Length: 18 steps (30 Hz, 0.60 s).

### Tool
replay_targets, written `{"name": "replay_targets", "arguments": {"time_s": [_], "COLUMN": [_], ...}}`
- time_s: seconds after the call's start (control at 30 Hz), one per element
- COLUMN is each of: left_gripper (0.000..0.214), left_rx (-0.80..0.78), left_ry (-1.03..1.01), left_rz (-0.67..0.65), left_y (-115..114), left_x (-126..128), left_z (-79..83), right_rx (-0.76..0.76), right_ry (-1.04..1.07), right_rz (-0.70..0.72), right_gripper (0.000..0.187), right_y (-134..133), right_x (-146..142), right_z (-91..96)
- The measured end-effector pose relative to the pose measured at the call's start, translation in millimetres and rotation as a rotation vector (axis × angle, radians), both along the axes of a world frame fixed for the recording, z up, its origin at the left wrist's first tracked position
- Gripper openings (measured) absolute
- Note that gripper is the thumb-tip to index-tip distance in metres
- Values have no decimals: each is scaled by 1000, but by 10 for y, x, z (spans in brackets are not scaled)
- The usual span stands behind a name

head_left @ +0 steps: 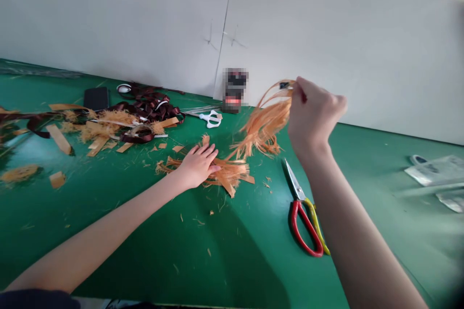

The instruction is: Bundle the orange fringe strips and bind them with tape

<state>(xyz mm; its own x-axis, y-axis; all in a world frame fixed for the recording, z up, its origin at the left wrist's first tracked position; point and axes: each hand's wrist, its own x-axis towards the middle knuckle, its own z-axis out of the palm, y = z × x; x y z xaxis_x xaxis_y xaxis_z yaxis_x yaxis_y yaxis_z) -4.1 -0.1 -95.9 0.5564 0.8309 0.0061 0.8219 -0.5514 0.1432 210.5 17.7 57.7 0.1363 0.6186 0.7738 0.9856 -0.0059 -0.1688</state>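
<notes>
Watching the right hand (315, 116) up high, pinched shut around the top of a bunch of orange fibre strands (266, 120), with a small dark tag (284, 85) showing at the pinch! The strands fan out and hang loose above the green table (224, 251), well clear of the surface. A firm pinch right at the top is the sound way to hold a bunch like this, since it lets the ends fall free without slipping.

Down low, the left hand (197, 166) lies open, fingers spread and palm down on a heap of orange fibre and tan strips (232, 174). That flat, gentle press is good technique, pinning the loose bits in place without crushing them.

Just to the right sit red-and-yellow-handled scissors (300, 203), untouched, with the blades pointing toward the wall. Farther left, there's a tangle of dark brown ribbon (152, 106), more tan strips (60, 139), white-handled scissors (210, 118) and a black rectangular object (96, 98). Against the white wall (108, 19) stands a blurred item (235, 91), impossible to make out from here. Over on the right lie clear plastic packets (435, 171). That's 2 hands, 2 pairs of scissors, and fibre scattered everywhere!
</notes>
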Motion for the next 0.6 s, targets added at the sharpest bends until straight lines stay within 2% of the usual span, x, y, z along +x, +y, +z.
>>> {"name": "replay_targets", "arguments": {"time_s": [0.1, 0.17, 0.27, 0.33, 0.47, 0.5, 0.6], "left_gripper": [53, 52, 50, 51, 50, 49, 52], "left_rx": [46, 72, 102, 115, 59, 68, 194], "left_ry": [65, 99, 129, 135, 45, -16, -262], "left_rz": [80, 137, 206, 239, 180, 165, 195], "left_y": [-109, -169, -252, -317, -450, -464, -410], "left_x": [-71, -105, -94, -48, 64, 86, 142], "left_z": [27, 112, 211, 207, 120, 123, 260], "right_rx": [111, 204, 367, 440, 369, 300, 249], "right_ry": [34, 89, 151, 141, 147, 196, 437], "right_rz": [-118, -127, -3, 111, 347, 401, 532], "right_gripper": [28, 31, 34, 32, 24, 23, 20], "right_y": [-23, -20, 9, 13, -79, -116, -219], "right_x": [202, 347, 484, 475, 238, 154, -103], "right_z": [98, 130, 85, -10, -253, -301, -372]}}
